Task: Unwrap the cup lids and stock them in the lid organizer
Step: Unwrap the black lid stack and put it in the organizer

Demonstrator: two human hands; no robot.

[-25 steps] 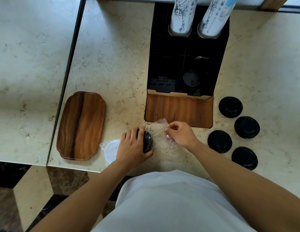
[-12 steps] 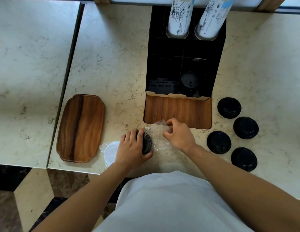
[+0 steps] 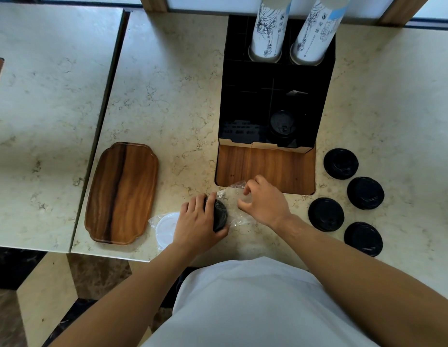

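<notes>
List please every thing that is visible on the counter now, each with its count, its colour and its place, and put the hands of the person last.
loose lids: four, black, on the counter right of the organizer
wrapped lids: one stack, black, in clear wrap, under the left hand
wrap: one, clear, near the front edge, pulled by the right hand
white lids: one pack, in clear wrap, left of the left hand
organizer: one, black with wood front, at the centre back
lid in organizer: at least one, black, front right compartment
cup stacks: two, white, rear of the organizer
tray: one, brown wood, left
left hand: on the wrapped lids
right hand: pinching the wrap
</notes>
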